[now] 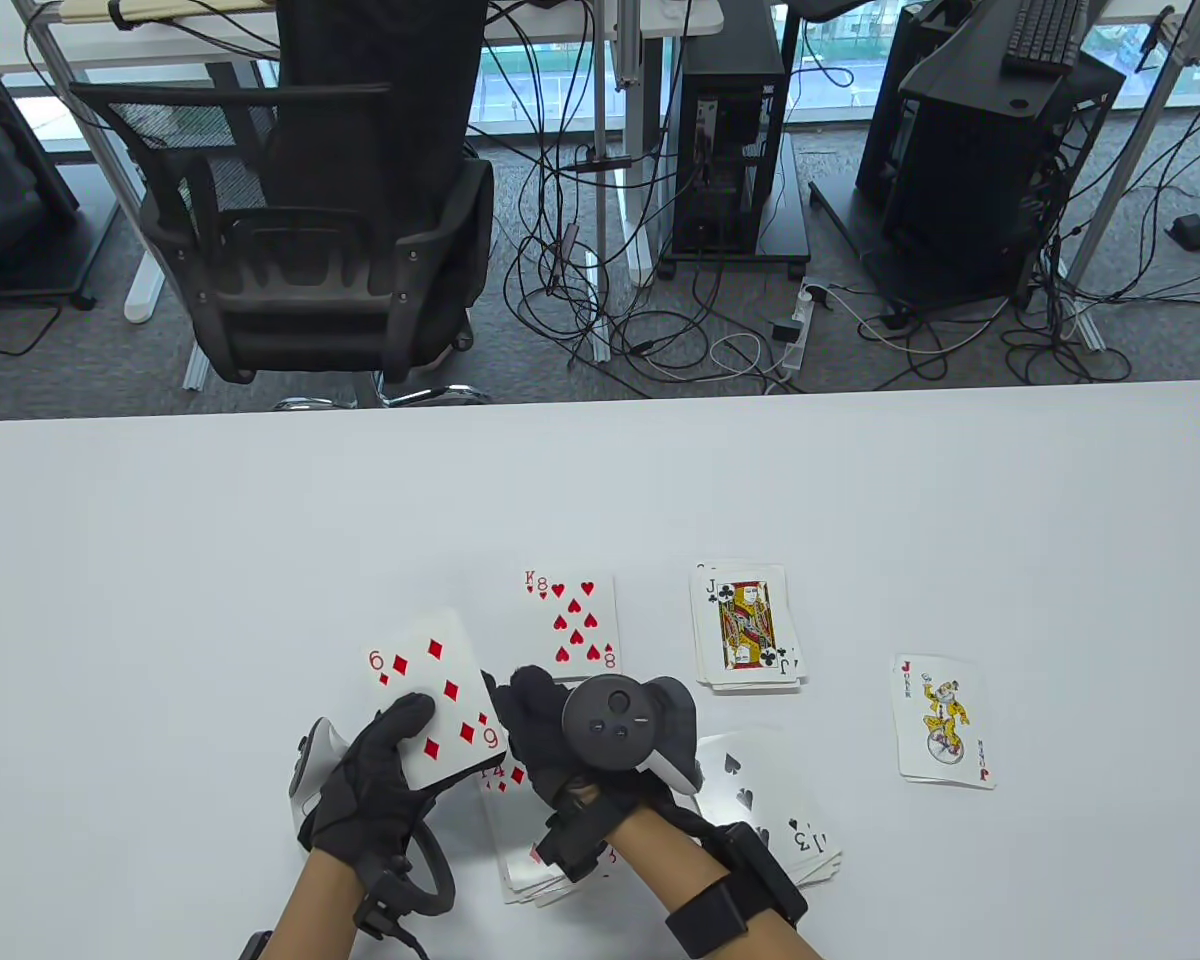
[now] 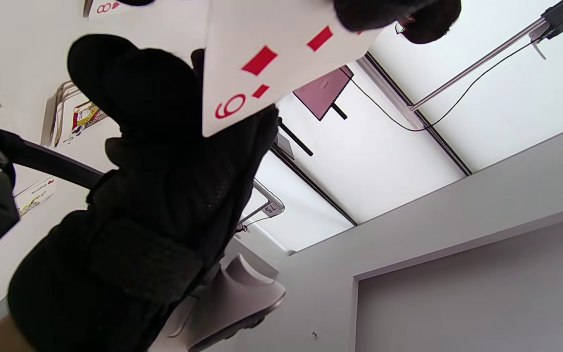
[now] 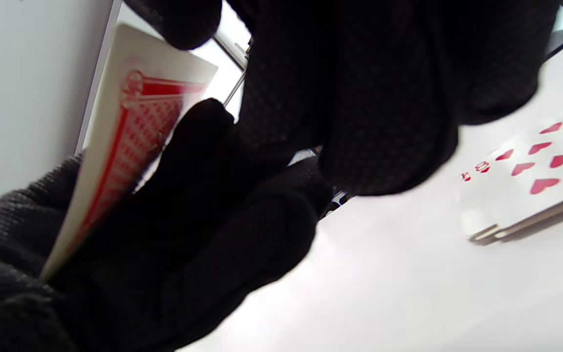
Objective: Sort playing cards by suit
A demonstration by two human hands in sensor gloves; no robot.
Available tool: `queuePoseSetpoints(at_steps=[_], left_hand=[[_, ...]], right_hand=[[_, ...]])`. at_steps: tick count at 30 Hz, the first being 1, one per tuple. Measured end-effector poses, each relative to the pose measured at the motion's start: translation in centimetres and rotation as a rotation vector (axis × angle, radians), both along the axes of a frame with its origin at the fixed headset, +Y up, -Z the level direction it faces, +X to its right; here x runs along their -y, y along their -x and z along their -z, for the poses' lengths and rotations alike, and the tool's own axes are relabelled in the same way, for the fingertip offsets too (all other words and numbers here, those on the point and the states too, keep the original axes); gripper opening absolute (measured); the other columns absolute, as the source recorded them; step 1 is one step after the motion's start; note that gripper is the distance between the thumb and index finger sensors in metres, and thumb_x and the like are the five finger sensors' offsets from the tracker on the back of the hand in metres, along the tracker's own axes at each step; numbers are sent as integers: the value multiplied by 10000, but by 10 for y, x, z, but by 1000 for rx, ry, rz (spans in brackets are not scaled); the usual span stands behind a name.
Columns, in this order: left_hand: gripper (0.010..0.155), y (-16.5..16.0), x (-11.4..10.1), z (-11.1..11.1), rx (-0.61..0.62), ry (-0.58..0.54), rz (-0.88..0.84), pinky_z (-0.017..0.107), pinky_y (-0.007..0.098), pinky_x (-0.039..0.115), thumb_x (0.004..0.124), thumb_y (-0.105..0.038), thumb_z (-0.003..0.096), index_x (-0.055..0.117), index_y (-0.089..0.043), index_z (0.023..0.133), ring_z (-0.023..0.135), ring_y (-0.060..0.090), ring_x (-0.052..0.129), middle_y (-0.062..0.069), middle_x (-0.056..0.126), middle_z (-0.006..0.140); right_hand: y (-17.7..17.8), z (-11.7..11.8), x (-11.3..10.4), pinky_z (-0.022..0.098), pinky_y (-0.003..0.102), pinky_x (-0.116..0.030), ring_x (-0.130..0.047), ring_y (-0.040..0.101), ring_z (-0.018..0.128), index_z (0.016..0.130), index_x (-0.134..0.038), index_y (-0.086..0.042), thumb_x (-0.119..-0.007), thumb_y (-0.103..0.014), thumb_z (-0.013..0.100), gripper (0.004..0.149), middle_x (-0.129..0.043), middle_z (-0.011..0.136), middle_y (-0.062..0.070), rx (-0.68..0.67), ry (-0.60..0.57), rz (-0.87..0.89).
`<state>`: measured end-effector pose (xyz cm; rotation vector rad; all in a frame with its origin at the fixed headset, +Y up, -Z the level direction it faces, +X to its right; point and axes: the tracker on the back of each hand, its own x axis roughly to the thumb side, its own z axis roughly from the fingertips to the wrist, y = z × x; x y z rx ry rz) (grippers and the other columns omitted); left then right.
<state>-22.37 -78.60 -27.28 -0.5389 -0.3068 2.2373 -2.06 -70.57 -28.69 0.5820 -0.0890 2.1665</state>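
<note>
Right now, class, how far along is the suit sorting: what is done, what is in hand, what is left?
Done: face-up piles lie on the table, a hearts pile, a clubs pile, a spades pile, with a joker apart.
In hand: the left hand holds the six of diamonds; the right hand touches its edge.
Left: it belongs on the diamonds pile beneath the hands. Whether more unsorted cards remain cannot be told.

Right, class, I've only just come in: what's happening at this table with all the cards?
A person in sensor gloves is sorting playing cards by suit. The left hand holds a six of diamonds face up above the table, and the right hand pinches its near edge. Below the hands lies a diamonds pile. Laid out already are a hearts pile, a clubs pile, a spades pile, and a lone joker at the right.
</note>
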Motion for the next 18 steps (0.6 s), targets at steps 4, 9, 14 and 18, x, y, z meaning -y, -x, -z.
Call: queuePoseSetpoints(at_steps=[4, 9, 14, 18], left_hand=[[474, -2, 1, -1, 11, 1, 18, 762, 571, 433, 547, -473, 658, 450, -267, 1074, 1101, 399, 290, 31, 380, 1184], [471, -9, 1, -3, 44, -10, 26, 761, 572, 440, 550, -468, 658, 456, -267, 1073, 1101, 398, 302, 32, 385, 1183], [477, -14, -1, -5, 72, -25, 24, 758, 571, 457, 551, -460, 656, 445, -264, 1078, 1102, 397, 328, 33, 398, 1180], [494, -8, -3, -4, 42, -25, -17, 757, 572, 462, 542, -473, 658, 418, -263, 1088, 1102, 400, 331, 40, 390, 1182]], right_hand=[[-4, -6, 6, 368, 564, -802, -967, 365, 298, 790, -685, 211, -591, -279, 584, 540, -934, 438, 154, -45, 83, 144], [-1, -15, 9, 356, 542, -817, -975, 326, 279, 750, -708, 196, -726, -282, 536, 524, -930, 406, 110, -52, 71, 123], [-7, -18, 4, 292, 475, -862, -984, 232, 170, 678, -769, 161, -706, -199, 527, 395, -930, 298, 40, -16, 6, 79], [-20, -22, 3, 284, 465, -867, -984, 224, 157, 675, -771, 167, -692, -184, 527, 388, -930, 288, 39, 22, 7, 87]])
